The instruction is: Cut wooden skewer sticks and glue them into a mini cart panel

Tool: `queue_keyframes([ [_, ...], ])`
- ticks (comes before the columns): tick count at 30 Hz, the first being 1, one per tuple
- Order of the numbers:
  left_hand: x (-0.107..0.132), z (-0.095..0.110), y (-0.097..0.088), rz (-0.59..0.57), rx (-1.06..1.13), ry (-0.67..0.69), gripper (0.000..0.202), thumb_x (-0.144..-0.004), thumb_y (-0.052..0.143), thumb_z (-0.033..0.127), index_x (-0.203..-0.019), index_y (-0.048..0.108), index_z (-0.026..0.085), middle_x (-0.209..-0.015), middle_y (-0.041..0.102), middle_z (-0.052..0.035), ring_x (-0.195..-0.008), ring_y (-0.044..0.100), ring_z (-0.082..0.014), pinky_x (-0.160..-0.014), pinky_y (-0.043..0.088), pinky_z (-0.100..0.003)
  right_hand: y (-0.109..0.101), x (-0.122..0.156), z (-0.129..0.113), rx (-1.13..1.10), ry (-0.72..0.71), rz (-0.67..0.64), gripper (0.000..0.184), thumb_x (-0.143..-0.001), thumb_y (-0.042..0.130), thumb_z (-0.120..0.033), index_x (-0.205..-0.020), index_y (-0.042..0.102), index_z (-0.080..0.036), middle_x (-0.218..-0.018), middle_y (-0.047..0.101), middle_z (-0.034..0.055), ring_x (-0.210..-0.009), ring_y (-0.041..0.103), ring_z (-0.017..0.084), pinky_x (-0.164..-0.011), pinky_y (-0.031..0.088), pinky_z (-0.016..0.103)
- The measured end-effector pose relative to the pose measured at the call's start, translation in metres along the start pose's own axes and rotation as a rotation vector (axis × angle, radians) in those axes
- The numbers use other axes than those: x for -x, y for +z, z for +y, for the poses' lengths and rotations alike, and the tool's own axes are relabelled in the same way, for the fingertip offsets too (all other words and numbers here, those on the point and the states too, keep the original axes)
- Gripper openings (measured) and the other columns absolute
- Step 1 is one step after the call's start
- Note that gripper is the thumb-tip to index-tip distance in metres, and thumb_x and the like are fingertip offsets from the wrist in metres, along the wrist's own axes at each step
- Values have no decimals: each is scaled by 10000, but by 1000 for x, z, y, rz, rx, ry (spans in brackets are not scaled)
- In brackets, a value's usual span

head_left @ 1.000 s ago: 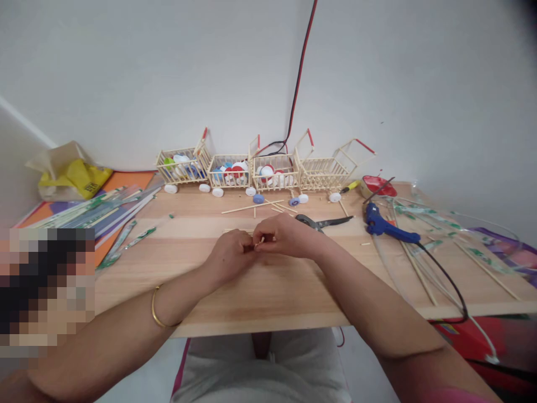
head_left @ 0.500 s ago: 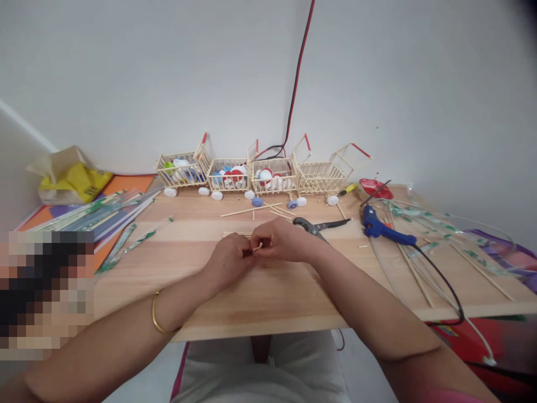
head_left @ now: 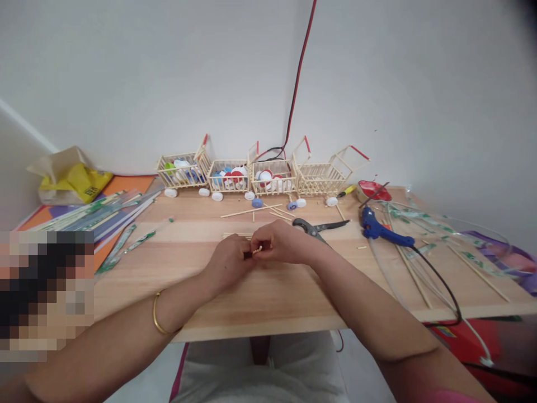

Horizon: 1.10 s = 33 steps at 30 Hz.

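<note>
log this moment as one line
left hand: near thin sticks | right hand: pinching small pale piece | blue glue gun: lying on wooden table, right side

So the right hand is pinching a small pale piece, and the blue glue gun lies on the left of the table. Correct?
Not left: the head view shows the blue glue gun on the right of the table. The right hand does pinch a small pale piece.

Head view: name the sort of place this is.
Likely a small craft workspace: a row of miniature stick carts, a blue glue gun and loose thin sticks share a wooden table.
</note>
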<state>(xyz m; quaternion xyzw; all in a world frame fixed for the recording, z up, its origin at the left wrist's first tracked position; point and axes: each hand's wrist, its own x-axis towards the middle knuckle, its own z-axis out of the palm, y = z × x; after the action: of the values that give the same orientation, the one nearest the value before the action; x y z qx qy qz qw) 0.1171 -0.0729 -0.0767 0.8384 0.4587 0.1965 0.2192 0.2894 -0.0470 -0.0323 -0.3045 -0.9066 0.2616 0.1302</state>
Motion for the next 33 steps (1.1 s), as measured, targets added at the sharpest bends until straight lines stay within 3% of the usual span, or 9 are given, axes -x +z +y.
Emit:
queue_keyframes([
  [24,0,-5,4,6,-35,43,140,-766,582,243,-792,709,189,-783,671,-51,-795,586,-184,-725,405,-284,3,-1,-5,85,-50,-8,56,-713,604,-119,-725,651,-146,-716,641,14,-656,536,113,-604,345,206],
  [33,0,-2,2,-19,-44,-12,137,-758,567,226,-772,700,193,-782,659,-59,-806,576,-197,-738,402,-299,2,-1,-7,89,-39,-9,34,-712,617,-123,-717,645,-141,-717,642,18,-654,533,115,-597,340,209],
])
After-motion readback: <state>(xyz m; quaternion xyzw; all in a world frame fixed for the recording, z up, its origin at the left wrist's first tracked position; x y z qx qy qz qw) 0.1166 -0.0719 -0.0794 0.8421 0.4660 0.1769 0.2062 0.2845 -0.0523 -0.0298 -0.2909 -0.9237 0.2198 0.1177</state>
